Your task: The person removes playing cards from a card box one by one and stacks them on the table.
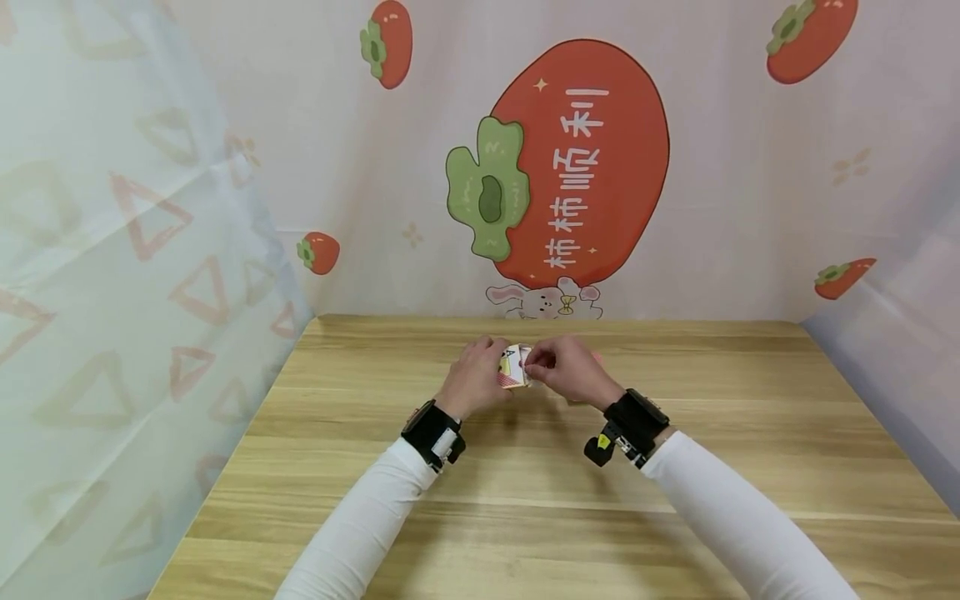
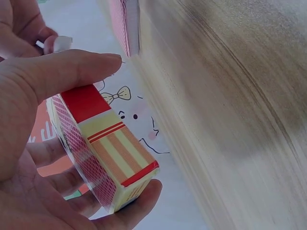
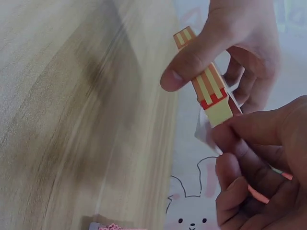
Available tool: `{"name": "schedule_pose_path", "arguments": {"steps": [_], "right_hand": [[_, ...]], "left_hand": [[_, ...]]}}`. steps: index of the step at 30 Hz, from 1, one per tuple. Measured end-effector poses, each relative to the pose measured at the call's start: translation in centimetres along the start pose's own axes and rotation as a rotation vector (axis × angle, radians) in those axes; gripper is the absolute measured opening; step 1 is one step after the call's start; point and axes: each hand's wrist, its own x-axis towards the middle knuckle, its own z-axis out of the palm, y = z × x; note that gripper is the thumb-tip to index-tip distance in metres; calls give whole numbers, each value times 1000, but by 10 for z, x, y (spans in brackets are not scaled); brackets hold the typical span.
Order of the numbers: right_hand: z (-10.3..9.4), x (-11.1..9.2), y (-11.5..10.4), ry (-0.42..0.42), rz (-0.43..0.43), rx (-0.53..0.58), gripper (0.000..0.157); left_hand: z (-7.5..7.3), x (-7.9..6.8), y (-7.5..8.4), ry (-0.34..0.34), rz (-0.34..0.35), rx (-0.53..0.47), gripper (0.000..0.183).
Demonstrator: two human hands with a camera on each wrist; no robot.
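Note:
My left hand (image 1: 472, 379) holds a playing-card box (image 1: 512, 368) above the table, with the thumb along one narrow side and fingers around the other. Red, cream and orange stripes run down that side of the box (image 2: 115, 148) in the left wrist view. At the box's end my right hand (image 1: 576, 372) has its thumb and forefinger pinched on the edge, where a white flap (image 3: 205, 133) sticks out. A pink-backed deck of cards (image 2: 125, 26) is on the table beside the right hand, which mostly hides it in the head view.
The wooden table (image 1: 525, 517) reaches back to a cloth backdrop (image 1: 735, 208) printed with persimmons and a rabbit. Another patterned cloth (image 1: 150, 333) hangs along the left side. Each wrist wears a black camera band (image 1: 637, 421).

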Motion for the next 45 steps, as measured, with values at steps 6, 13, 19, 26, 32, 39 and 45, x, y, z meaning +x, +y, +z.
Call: {"name": "schedule_pose_path", "arguments": {"steps": [6,13,19,26,32,39,45], "right_hand": [[4,0,2,-45,76,69,9],[10,2,6,-22,166,61,17],[17,4,8,43,213,-14,20],[16,2,6,56,245,-37,22],[14,-2,5,43,246,1,25],[10,-7,6,13,298,118,20],[4,-12,7,18,378,193,16]], "left_hand": [[0,1,1,9,-1,-3,71],[-1,0,4,10,15,-1,72],[-1,-1,6,15,29,10,72],[0,-1,4,20,18,2,73],[0,-3,0,23,15,-3,74],[-1,-4,-1,28,4,-17,73],[-1,-6,-2,36,-12,-21,73]]}}
